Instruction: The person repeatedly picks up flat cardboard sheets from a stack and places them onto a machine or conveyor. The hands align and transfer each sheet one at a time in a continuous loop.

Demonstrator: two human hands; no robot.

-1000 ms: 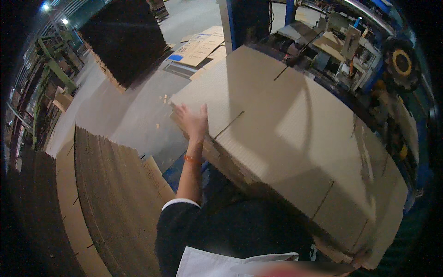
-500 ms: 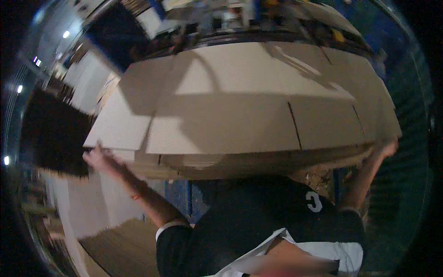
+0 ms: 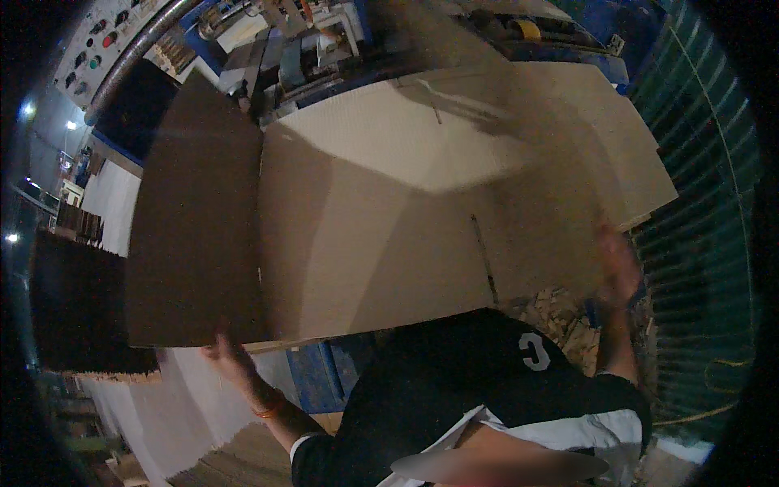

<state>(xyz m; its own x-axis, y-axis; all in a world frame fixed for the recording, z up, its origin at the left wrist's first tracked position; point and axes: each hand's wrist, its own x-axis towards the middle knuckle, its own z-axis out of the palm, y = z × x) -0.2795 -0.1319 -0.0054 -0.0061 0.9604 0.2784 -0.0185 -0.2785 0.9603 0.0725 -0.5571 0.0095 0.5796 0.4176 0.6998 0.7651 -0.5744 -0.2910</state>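
Observation:
A large creased cardboard sheet [image 3: 365,243] spans the space in front of me, its left panel bent up along a fold and in shadow. My left hand [image 3: 230,357] is closed on the sheet's near edge beside that fold, the thumb on the upper side. At the right end, my right hand [image 3: 619,260] grips the sheet's edge; motion blurs its fingers. More pale cardboard [image 3: 629,146] shows past the sheet on the far right. Short dark slots cut into the sheet near its middle and far edge.
Beyond the cardboard stands a machine with blue parts [image 3: 300,61]. A control panel with buttons [image 3: 101,49] is at the upper left. Dark stacked cardboard [image 3: 81,308] lies left, a green corrugated wall [image 3: 698,260] right, and cardboard scraps [image 3: 560,325] below the sheet.
The sheet has come nearer and its left panel has tilted up. My left hand has moved right and toward me; my right hand has moved inward to the left.

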